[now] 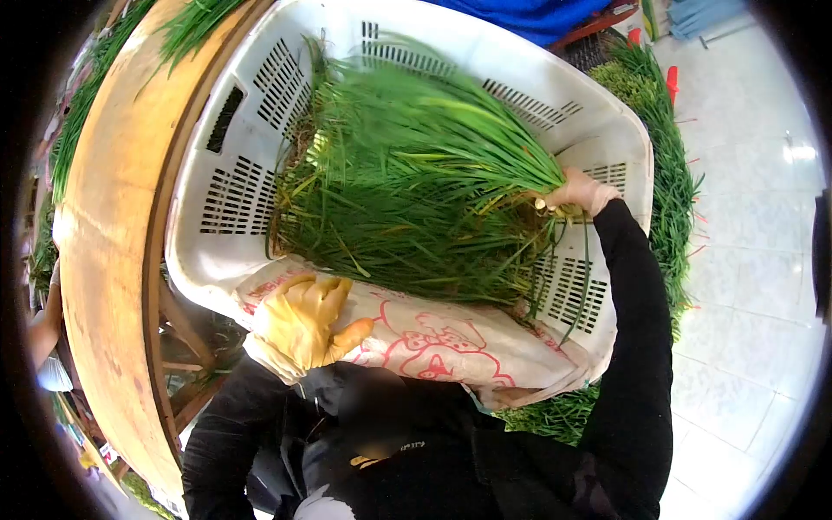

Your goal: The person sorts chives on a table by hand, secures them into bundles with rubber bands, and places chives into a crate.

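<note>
Over a white plastic basket with slotted walls (195, 251), a closed right hand (582, 192) grips a bunch of long, thin green leaves (485, 130) by its pale stem ends.
The bunch fans out toward the basket's far left side, above a loose heap of similar leaves (390, 238) (its upper tips are blurred). The left hand (303, 325), in a yellow rubber glove, is open, fingers loosely bent and thumb apart, at a pale sack printed in red (451, 347) draped over the near rim.
</note>
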